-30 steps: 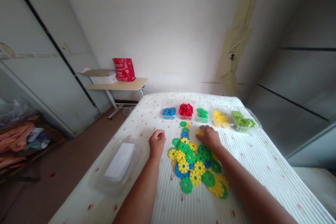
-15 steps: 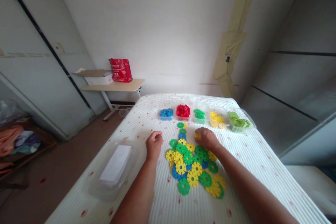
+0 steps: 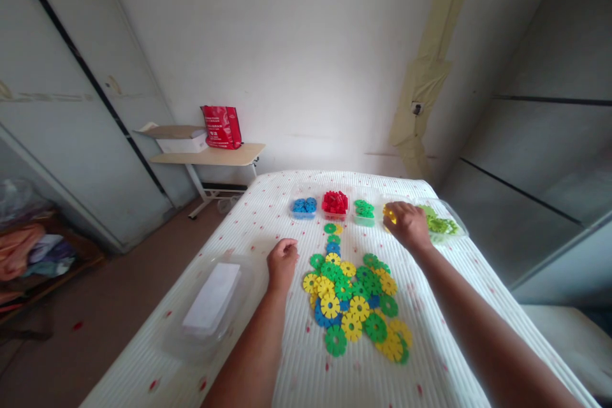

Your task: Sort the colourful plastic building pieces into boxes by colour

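My right hand point(image 3: 408, 224) is over the clear tub of yellow discs, its fingers closed on a yellow notched disc point(image 3: 390, 213); the hand hides most of that tub. My left hand point(image 3: 283, 257) rests above the cloth left of the disc pile, fingers curled in, and nothing shows in them. Between my forearms lies a loose pile of green, yellow and blue notched plastic discs point(image 3: 352, 326). A short line of discs runs away from the pile, with a blue disc point(image 3: 333, 248) in it and a green disc point(image 3: 329, 228) at its far end.
Along the back stand tubs of blue discs point(image 3: 305, 206), red pieces point(image 3: 335, 204), green discs point(image 3: 364, 209) and light green pieces point(image 3: 438, 223). A clear lid with white paper point(image 3: 213, 299) lies at left. Beyond is a side table point(image 3: 224, 155) with a red bag point(image 3: 222, 127).
My right hand has moved from beside the pile, right and away from me, to the yellow tub. Green discs that it covered now show. My left hand has stayed almost still.
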Demonstrator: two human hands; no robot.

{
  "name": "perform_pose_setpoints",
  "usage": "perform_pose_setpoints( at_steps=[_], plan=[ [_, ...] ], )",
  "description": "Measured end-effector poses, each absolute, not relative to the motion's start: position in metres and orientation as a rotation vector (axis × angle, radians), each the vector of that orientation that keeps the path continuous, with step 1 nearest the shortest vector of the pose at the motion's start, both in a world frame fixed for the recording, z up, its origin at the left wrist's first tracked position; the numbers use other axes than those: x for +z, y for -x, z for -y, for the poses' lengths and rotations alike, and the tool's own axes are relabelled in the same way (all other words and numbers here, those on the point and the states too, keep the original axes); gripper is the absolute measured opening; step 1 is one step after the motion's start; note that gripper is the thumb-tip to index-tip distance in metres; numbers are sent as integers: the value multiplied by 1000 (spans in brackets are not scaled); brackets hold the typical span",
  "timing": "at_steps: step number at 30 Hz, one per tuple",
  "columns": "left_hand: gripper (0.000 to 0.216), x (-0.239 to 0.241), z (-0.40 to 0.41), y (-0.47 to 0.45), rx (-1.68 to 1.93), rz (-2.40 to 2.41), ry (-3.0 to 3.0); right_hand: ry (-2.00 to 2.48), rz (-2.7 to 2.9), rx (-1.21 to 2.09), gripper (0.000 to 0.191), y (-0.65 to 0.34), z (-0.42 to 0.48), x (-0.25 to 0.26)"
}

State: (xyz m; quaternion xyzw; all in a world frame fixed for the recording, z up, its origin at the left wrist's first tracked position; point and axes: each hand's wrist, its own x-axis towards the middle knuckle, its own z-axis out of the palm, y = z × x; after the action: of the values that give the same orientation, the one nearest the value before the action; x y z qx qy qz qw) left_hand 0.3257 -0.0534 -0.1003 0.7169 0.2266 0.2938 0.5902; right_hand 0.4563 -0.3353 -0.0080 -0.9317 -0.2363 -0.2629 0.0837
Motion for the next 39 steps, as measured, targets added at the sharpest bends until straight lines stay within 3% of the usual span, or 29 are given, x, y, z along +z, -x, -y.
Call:
perform_pose_setpoints(
  at_steps=[6, 11, 17, 25, 39],
  plan=[
    [19, -99, 53, -325, 685, -510, -1664, 2704, 760, -887, 28, -448, 345, -15],
    [18, -98, 56, -324, 676, -463, -1753, 2636, 1056, -674, 29, -414, 360, -55],
    [14, -69, 75, -310, 514, -204, -2236, 2674, 840, -572, 29, -415, 371, -83],
    [41, -41, 109, -293, 143, -54, -2838, 2625, 813, -629, 26, -420, 369, -87],
    [48, -48, 122, -296, 125, -177, -2931, 2668, 825, -630, 26, -420, 367, -87]
  ],
)
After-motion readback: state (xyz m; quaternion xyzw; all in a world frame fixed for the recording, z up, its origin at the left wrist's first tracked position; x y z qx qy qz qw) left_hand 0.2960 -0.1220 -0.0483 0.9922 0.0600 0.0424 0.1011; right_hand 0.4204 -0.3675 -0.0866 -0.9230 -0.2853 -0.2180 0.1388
